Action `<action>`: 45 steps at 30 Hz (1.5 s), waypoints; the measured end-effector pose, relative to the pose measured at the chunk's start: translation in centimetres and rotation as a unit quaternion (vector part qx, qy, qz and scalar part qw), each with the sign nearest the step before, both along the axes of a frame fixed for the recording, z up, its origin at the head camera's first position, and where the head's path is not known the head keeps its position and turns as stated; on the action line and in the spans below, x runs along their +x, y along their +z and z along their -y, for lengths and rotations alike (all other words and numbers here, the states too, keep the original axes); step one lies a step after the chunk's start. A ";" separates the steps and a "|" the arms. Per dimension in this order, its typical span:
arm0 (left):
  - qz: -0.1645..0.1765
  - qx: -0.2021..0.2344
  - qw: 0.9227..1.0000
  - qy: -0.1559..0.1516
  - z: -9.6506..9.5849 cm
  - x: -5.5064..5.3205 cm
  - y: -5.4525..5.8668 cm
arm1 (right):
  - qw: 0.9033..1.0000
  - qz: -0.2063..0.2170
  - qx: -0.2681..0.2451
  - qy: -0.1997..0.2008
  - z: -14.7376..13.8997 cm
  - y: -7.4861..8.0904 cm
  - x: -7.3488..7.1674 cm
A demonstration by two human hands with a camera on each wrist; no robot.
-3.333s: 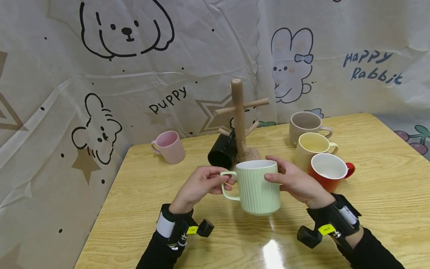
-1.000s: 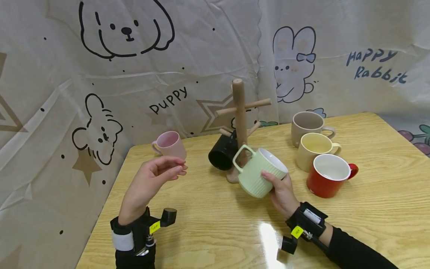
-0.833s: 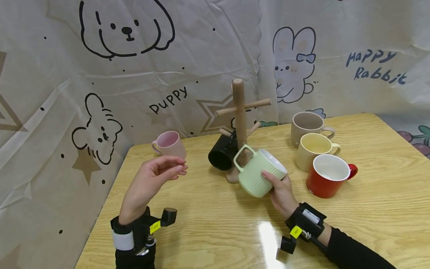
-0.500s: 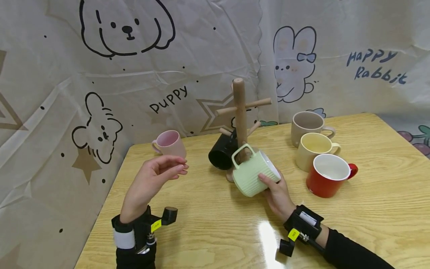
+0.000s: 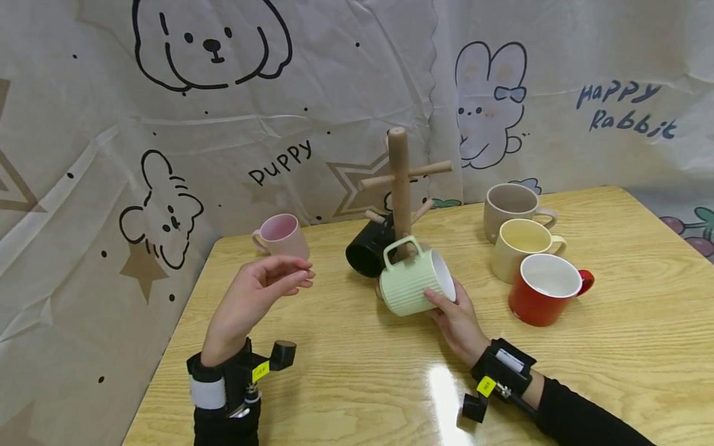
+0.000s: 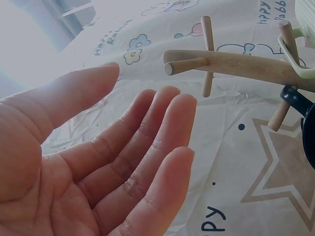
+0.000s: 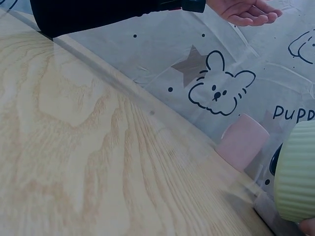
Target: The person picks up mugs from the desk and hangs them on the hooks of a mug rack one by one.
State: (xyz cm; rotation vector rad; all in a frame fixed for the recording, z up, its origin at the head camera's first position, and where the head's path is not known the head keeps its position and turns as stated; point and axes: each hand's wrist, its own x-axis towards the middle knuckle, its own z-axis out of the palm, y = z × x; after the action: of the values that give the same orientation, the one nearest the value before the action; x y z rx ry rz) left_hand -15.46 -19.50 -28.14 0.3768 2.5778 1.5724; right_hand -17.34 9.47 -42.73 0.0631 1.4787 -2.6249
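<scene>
My right hand [image 5: 458, 322] grips a light green ribbed mug [image 5: 411, 285] near its rim, thumb on the outside. The mug lies tilted, its mouth facing right and its handle up. It is in front of a wooden mug tree [image 5: 399, 186]; a low front peg end shows within the handle's loop. The left wrist view also shows a peg [image 6: 289, 39] at the green handle; whether it is fully through, I cannot tell. A black mug [image 5: 369, 249] hangs on the tree's left side. My left hand [image 5: 251, 303] hovers at the left, fingers loosely bent, holding nothing.
A pink mug [image 5: 284, 238] stands at the back left of the wooden table [image 5: 346, 384]. To the right stand a taupe mug [image 5: 504, 207], a yellow mug [image 5: 515, 254] and a red mug [image 5: 538, 297]. A printed cloth [image 5: 334, 74] hangs behind.
My left hand has let go of the green mug's handle and moved left. My right hand has tipped the mug from upright onto its side and lately shifted it left, against the tree in view.
</scene>
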 end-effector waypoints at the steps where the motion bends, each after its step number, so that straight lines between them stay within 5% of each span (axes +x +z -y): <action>1: 0.001 0.000 1.000 0.000 0.0 0.0 0.0 | 1.000 -0.001 0.000 0.001 0.0 0.0 0.0; 16: 0.004 0.002 1.000 -0.009 0.2 0.0 -0.1 | 0.999 0.035 0.011 0.022 -0.7 0.1 -1.2; 30: 0.005 -0.002 1.000 -0.009 0.1 0.1 0.0 | 0.999 0.025 0.020 0.014 -0.8 0.8 -1.1; 45: -0.002 -0.006 1.000 -0.003 0.4 0.1 0.0 | 0.998 0.021 -0.006 -0.059 -3.3 3.0 -2.1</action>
State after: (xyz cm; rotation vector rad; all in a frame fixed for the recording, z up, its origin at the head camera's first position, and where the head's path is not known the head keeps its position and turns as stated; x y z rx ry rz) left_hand -15.32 -19.90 -28.17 0.3859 2.5859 1.5563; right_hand -19.48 12.80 -39.72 0.2089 1.4889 -2.7051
